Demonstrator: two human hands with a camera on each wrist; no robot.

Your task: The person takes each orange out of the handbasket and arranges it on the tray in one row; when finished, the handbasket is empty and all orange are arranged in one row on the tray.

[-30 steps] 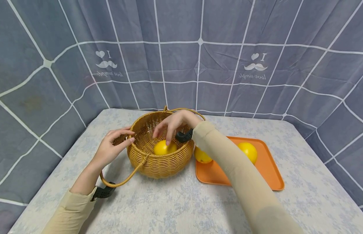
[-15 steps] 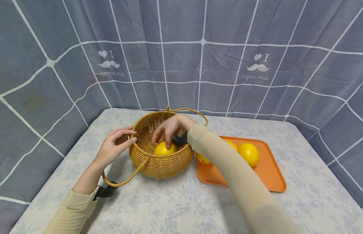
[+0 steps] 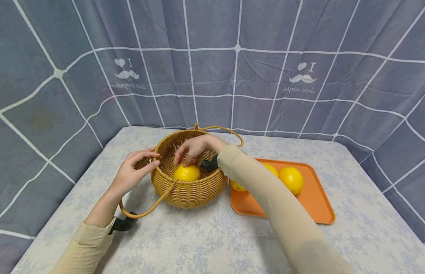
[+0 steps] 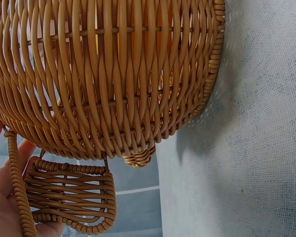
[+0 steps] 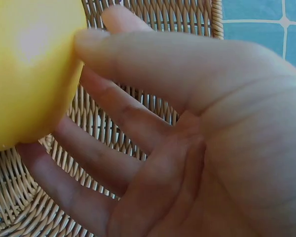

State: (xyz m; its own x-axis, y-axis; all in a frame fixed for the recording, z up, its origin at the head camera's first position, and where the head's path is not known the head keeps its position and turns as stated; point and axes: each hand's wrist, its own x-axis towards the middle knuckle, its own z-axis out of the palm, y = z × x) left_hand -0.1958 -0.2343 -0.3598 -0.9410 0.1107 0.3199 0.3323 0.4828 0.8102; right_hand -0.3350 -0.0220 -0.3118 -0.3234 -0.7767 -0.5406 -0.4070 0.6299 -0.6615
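In the head view a wicker basket (image 3: 190, 196) stands on the table, with a smooth, round yellow fruit (image 3: 187, 173) inside near its front wall. My right hand (image 3: 195, 146) reaches over the rim and holds this fruit. In the right wrist view the thumb tip presses the side of the fruit (image 5: 29, 74), while the other fingers bend underneath it. On the basket's left side my left hand (image 3: 133, 169) grips the rim between thumb and fingers. The left wrist view shows that hand (image 4: 10, 192) behind a small woven ear (image 4: 71, 190) of the basket, partly hidden by the handle.
To the right lies an orange tray (image 3: 316, 209). On it sit a yellow fruit (image 3: 291, 180) and more yellow fruit (image 3: 237, 185) partly covered by the right sleeve. One basket handle (image 3: 147, 211) hangs out at the front left. A grey-blue checked curtain (image 3: 212, 76) closes off the back.
Over the last half second, the fruit in the basket has shifted a little left and back, along with my right hand. My left hand stays at the rim.
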